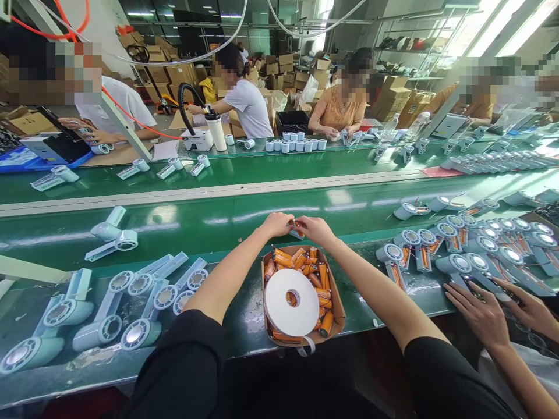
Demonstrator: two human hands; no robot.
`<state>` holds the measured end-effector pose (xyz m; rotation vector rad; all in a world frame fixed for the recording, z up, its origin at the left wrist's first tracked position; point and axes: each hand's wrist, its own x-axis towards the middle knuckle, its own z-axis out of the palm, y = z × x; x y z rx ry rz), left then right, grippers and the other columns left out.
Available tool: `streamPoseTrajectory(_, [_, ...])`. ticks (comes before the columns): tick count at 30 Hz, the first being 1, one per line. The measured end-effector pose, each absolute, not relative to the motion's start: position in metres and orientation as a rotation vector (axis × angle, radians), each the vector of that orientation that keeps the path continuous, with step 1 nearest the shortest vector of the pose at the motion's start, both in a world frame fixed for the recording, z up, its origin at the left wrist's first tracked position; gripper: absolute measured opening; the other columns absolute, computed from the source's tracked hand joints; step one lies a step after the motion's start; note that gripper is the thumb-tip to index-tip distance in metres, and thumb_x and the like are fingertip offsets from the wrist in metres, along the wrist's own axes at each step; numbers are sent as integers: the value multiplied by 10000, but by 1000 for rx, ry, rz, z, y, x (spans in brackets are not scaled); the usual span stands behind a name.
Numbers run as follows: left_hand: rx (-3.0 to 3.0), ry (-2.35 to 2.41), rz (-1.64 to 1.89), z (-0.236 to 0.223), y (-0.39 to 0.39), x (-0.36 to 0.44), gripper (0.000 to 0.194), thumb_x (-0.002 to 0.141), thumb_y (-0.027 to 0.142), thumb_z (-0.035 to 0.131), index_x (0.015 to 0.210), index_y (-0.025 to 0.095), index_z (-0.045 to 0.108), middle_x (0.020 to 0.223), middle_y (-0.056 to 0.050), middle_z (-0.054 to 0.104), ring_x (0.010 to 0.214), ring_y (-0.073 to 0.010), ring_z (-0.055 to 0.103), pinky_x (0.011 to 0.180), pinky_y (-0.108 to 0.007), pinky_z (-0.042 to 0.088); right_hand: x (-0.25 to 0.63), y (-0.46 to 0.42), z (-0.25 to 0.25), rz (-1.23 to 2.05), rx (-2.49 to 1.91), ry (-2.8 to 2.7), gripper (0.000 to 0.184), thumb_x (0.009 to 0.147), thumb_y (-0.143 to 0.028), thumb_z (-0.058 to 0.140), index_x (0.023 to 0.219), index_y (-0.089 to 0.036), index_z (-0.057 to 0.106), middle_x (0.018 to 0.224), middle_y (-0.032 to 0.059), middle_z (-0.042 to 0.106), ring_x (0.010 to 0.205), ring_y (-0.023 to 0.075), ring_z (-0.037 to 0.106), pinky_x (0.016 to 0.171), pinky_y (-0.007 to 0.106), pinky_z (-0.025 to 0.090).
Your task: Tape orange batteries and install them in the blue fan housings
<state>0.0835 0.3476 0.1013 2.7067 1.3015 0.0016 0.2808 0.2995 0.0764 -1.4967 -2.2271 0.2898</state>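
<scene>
Out over the green belt, my left hand [279,224] and my right hand [317,228] come together with fingers closed. Between them is a small light-blue fan housing [297,234] with a bit of orange at its top; my fingers hide most of it. Just below my hands, a cardboard box [339,326] holds many orange wrapped batteries [324,294]. A large roll of white tape [279,302] lies flat on the batteries, its loose end hanging over the box's front edge.
Light-blue fan housings [142,334] lie on the bench at left; more, with orange batteries fitted, crowd the right [410,238]. Beside me at right, a co-worker's hands [476,314] work at the bench edge. Several people sit across the belt [244,203].
</scene>
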Motion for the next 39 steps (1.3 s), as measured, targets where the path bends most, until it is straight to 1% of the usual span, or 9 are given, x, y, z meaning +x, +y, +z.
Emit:
streamPoseTrajectory(2, [2760, 1237, -22, 99, 345, 84, 288, 952, 430, 671, 1181, 288, 773, 1225, -64, 784, 1182, -266, 710, 988, -341, 535, 281, 296, 75, 278, -1489, -2285, 198, 977, -343, 732, 1151, -262, 783, 1087, 72, 842, 979, 254, 792, 812, 292, 564])
streamPoseTrajectory(4, [2808, 1192, -52, 96, 342, 85, 246, 916, 381, 711, 1115, 268, 800, 1242, -80, 776, 1250, -288, 671, 1042, -367, 515, 283, 293, 75, 269, -1492, -2317, 190, 979, -328, 730, 1151, -265, 779, 1105, 65, 840, 996, 250, 791, 813, 286, 563])
streamPoseTrajectory(9, [2879, 1199, -94, 91, 337, 92, 222, 920, 199, 679, 1105, 191, 803, 1209, -155, 773, 1363, -357, 581, 1140, -501, 459, 290, 290, 78, 261, -1513, -2337, 235, 986, -294, 712, 1213, -267, 764, 1129, 60, 838, 1037, 253, 791, 861, 310, 582])
streamPoseTrajectory(13, [2879, 1197, -188, 92, 342, 98, 210, 988, 277, 687, 1158, 170, 749, 1250, -122, 740, 1274, -292, 640, 1098, -509, 519, 296, 290, 80, 277, -1530, -2332, 260, 985, -250, 691, 1234, -275, 761, 1156, 46, 836, 1058, 241, 792, 902, 316, 591])
streamPoseTrajectory(16, [2854, 1210, -268, 94, 349, 101, 312, 1013, 384, 688, 1237, 168, 697, 1304, -102, 697, 1210, -258, 668, 1053, -512, 566, 296, 290, 81, 289, -1545, -2326, 262, 985, -246, 679, 1229, -285, 765, 1146, 36, 840, 1035, 235, 798, 892, 315, 598])
streamPoseTrajectory(22, [2762, 1231, -371, 98, 360, 112, 355, 1015, 405, 685, 1293, 185, 672, 1323, -107, 680, 1154, -244, 684, 989, -468, 602, 298, 289, 83, 269, -1579, -2313, 259, 999, -282, 659, 1232, -271, 772, 1169, 63, 835, 1056, 274, 795, 876, 337, 596])
streamPoseTrajectory(28, [2713, 1218, -359, 98, 356, 118, 361, 1013, 394, 688, 1303, 181, 669, 1358, -117, 665, 1199, -257, 667, 1023, -489, 587, 304, 280, 79, 245, -1599, -2281, 281, 1021, -250, 621, 1266, -278, 755, 1237, 54, 818, 1098, 255, 786, 930, 333, 589])
streamPoseTrajectory(34, [2626, 1210, -353, 114, 367, 122, 343, 1016, 403, 684, 1292, 199, 672, 1319, -100, 681, 1145, -238, 686, 976, -453, 607, 306, 277, 78, 185, -1604, -2257, 298, 1036, -256, 591, 1292, -255, 743, 1257, 73, 811, 1091, 252, 789, 905, 313, 592])
streamPoseTrajectory(39, [2570, 1249, -287, 117, 372, 127, 360, 1024, 410, 670, 1311, 193, 663, 1339, -107, 672, 1152, -241, 682, 983, -466, 605, 310, 273, 73, 154, -1634, -2238, 330, 1048, -254, 553, 1331, -245, 723, 1271, 80, 805, 1118, 249, 780, 924, 315, 590])
